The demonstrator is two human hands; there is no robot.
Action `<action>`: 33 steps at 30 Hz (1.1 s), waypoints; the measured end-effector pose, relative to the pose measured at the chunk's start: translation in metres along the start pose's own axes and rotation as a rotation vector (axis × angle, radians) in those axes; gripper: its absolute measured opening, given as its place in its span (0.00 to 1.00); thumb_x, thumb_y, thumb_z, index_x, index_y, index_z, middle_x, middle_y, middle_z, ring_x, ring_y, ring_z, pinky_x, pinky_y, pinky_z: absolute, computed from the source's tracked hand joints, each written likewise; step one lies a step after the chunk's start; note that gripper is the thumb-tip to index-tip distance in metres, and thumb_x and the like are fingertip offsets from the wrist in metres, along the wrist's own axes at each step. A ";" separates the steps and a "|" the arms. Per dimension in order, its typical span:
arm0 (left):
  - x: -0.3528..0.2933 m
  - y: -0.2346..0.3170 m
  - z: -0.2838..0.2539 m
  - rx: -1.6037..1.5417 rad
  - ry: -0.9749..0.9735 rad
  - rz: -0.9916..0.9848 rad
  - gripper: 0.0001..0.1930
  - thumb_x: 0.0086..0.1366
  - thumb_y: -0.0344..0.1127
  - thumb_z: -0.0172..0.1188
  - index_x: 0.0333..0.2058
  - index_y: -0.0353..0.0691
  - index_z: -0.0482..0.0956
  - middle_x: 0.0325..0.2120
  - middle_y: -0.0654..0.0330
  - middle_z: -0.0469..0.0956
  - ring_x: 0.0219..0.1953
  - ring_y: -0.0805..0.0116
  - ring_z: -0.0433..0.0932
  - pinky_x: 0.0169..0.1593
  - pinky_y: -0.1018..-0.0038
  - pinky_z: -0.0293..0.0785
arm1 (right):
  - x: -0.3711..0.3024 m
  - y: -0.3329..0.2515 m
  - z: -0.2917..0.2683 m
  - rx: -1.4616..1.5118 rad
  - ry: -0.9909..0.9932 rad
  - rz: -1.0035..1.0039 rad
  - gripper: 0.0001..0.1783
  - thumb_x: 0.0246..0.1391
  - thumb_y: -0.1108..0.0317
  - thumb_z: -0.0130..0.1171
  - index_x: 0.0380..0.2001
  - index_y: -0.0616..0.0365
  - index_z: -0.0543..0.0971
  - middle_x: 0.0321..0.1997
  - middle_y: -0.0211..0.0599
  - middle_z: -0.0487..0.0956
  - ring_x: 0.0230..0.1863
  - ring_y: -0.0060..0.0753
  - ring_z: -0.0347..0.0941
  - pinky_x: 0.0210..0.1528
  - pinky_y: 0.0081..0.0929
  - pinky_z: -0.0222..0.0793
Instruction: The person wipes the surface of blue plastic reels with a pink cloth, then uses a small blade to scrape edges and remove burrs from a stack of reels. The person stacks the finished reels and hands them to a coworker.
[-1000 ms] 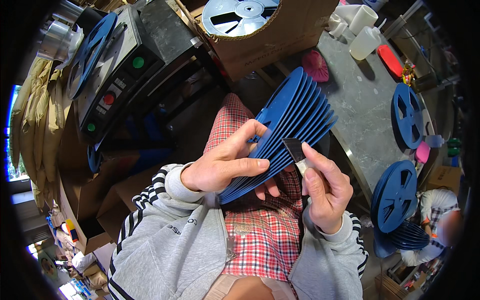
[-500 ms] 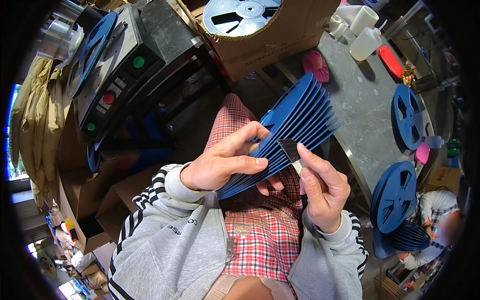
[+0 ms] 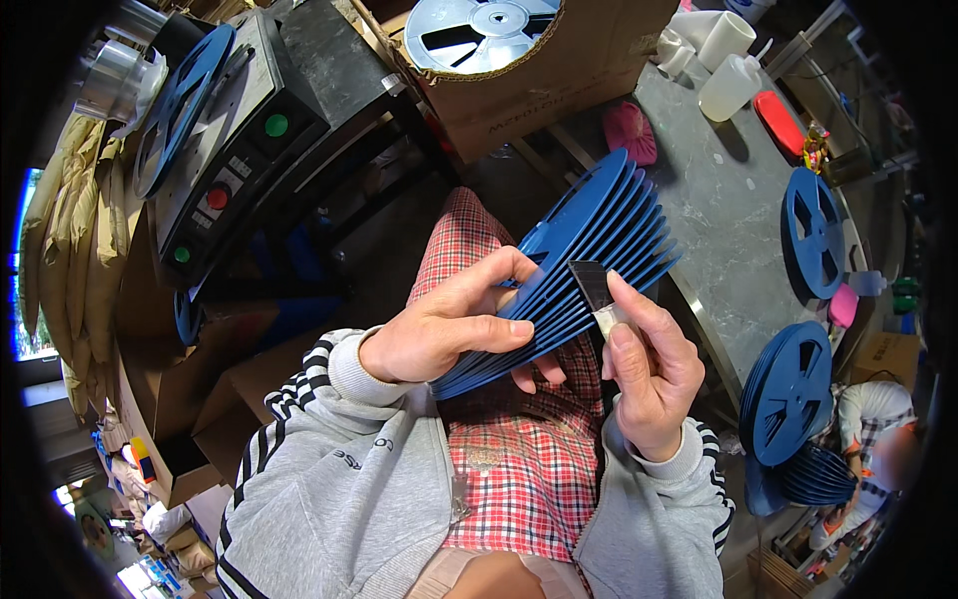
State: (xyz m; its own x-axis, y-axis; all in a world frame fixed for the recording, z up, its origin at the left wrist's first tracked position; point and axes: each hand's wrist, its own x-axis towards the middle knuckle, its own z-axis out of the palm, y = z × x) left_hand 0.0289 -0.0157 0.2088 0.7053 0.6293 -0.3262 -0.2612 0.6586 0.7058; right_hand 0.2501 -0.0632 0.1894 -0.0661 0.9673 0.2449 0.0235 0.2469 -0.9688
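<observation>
My left hand point(image 3: 449, 317) grips a fanned stack of blue plastic reels point(image 3: 587, 205) in front of my lap, thumb on the near side and fingertips showing beneath. Between the thumb and forefinger of my right hand point(image 3: 654, 384) is a dark knife blade point(image 3: 590, 283) with a pale wrapped end. The blade points up and left, right beside the reel edges. Whether it touches them I cannot tell.
At left stands a black machine point(image 3: 235, 165) with a blue reel on it. A cardboard box point(image 3: 559, 95) ahead holds another reel. The grey table point(image 3: 723, 200) at right carries a plastic bottle point(image 3: 729, 88) and a red object. A co-worker sits at far right beside stacked reels point(image 3: 788, 394).
My right hand has shifted slightly right with the blade, which now stands more upright. The left hand and reels have barely moved. The co-worker's arm has moved.
</observation>
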 end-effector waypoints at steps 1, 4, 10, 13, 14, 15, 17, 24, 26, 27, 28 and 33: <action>0.000 0.000 0.000 -0.001 -0.002 -0.003 0.25 0.66 0.29 0.54 0.58 0.29 0.57 0.47 0.38 0.75 0.45 0.42 0.82 0.45 0.56 0.84 | 0.000 0.001 0.000 -0.004 -0.006 -0.008 0.20 0.64 0.76 0.52 0.58 0.67 0.75 0.26 0.28 0.76 0.20 0.11 0.63 0.22 0.11 0.59; -0.001 -0.001 0.000 0.003 0.001 -0.002 0.25 0.66 0.29 0.54 0.58 0.29 0.57 0.47 0.38 0.75 0.45 0.42 0.82 0.44 0.57 0.84 | 0.000 0.003 0.001 -0.020 -0.017 -0.037 0.19 0.63 0.76 0.52 0.57 0.67 0.75 0.27 0.29 0.77 0.20 0.11 0.64 0.22 0.11 0.59; -0.001 -0.001 0.001 -0.005 -0.001 -0.003 0.25 0.66 0.29 0.54 0.58 0.29 0.57 0.48 0.37 0.75 0.45 0.42 0.82 0.44 0.57 0.84 | 0.002 0.003 0.000 -0.015 -0.023 -0.055 0.19 0.63 0.77 0.53 0.57 0.66 0.76 0.28 0.31 0.79 0.20 0.11 0.65 0.21 0.12 0.59; -0.001 -0.001 0.000 -0.019 -0.041 0.002 0.22 0.70 0.29 0.52 0.58 0.31 0.57 0.46 0.43 0.75 0.45 0.52 0.82 0.45 0.64 0.83 | 0.000 0.000 -0.005 0.016 -0.071 0.008 0.21 0.61 0.82 0.53 0.57 0.69 0.75 0.38 0.40 0.82 0.29 0.13 0.70 0.31 0.12 0.66; -0.002 -0.001 -0.001 -0.024 -0.062 0.005 0.20 0.71 0.29 0.51 0.58 0.32 0.57 0.45 0.46 0.76 0.45 0.57 0.82 0.45 0.67 0.83 | 0.000 0.000 -0.005 0.014 -0.073 -0.003 0.20 0.61 0.81 0.53 0.57 0.69 0.75 0.37 0.40 0.82 0.28 0.13 0.69 0.31 0.12 0.65; -0.002 -0.001 -0.001 -0.023 -0.066 0.005 0.20 0.71 0.29 0.51 0.58 0.32 0.57 0.45 0.46 0.75 0.45 0.57 0.82 0.45 0.67 0.83 | 0.000 0.000 -0.005 0.011 -0.072 -0.015 0.20 0.61 0.81 0.53 0.57 0.69 0.75 0.37 0.39 0.82 0.28 0.13 0.69 0.30 0.12 0.65; -0.002 -0.001 -0.001 -0.021 -0.073 0.004 0.20 0.71 0.29 0.51 0.58 0.32 0.57 0.45 0.46 0.75 0.45 0.57 0.82 0.45 0.67 0.83 | 0.001 0.001 -0.005 0.002 -0.055 -0.031 0.20 0.62 0.80 0.53 0.57 0.68 0.75 0.33 0.36 0.81 0.25 0.12 0.67 0.27 0.12 0.63; -0.001 -0.001 -0.001 -0.036 -0.070 0.002 0.21 0.71 0.29 0.51 0.58 0.32 0.56 0.46 0.46 0.75 0.45 0.57 0.82 0.46 0.67 0.83 | 0.001 0.001 -0.003 -0.032 -0.037 -0.052 0.19 0.62 0.78 0.53 0.56 0.67 0.76 0.26 0.30 0.78 0.19 0.12 0.65 0.22 0.12 0.59; -0.002 0.000 0.000 -0.034 -0.065 0.000 0.21 0.71 0.29 0.51 0.59 0.32 0.56 0.46 0.46 0.75 0.45 0.57 0.82 0.46 0.67 0.83 | 0.001 0.000 -0.002 -0.017 -0.031 -0.041 0.19 0.62 0.78 0.53 0.56 0.67 0.76 0.26 0.30 0.78 0.19 0.12 0.65 0.21 0.12 0.59; -0.002 0.000 -0.001 -0.032 -0.068 -0.002 0.21 0.71 0.28 0.51 0.59 0.32 0.56 0.46 0.46 0.75 0.45 0.57 0.82 0.46 0.67 0.83 | 0.002 0.001 -0.002 -0.007 -0.023 -0.032 0.19 0.62 0.78 0.53 0.56 0.67 0.76 0.27 0.31 0.79 0.19 0.12 0.65 0.21 0.12 0.59; -0.002 -0.001 -0.002 -0.031 -0.071 -0.004 0.21 0.71 0.28 0.51 0.59 0.32 0.56 0.46 0.46 0.75 0.45 0.56 0.82 0.46 0.67 0.83 | 0.000 0.002 -0.002 -0.016 -0.025 -0.041 0.19 0.62 0.78 0.53 0.56 0.67 0.76 0.26 0.31 0.78 0.19 0.12 0.65 0.21 0.12 0.59; -0.002 -0.001 -0.001 -0.035 -0.065 -0.007 0.21 0.71 0.28 0.51 0.58 0.32 0.56 0.46 0.46 0.75 0.45 0.56 0.82 0.46 0.67 0.83 | 0.000 0.003 -0.002 -0.005 -0.049 -0.054 0.19 0.62 0.77 0.53 0.56 0.68 0.77 0.25 0.30 0.78 0.19 0.12 0.64 0.21 0.12 0.59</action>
State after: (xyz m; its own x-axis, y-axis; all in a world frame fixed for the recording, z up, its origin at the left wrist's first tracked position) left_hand 0.0272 -0.0172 0.2083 0.7481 0.5974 -0.2889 -0.2780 0.6774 0.6810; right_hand 0.2524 -0.0622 0.1865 -0.1158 0.9485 0.2948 0.0233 0.2993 -0.9539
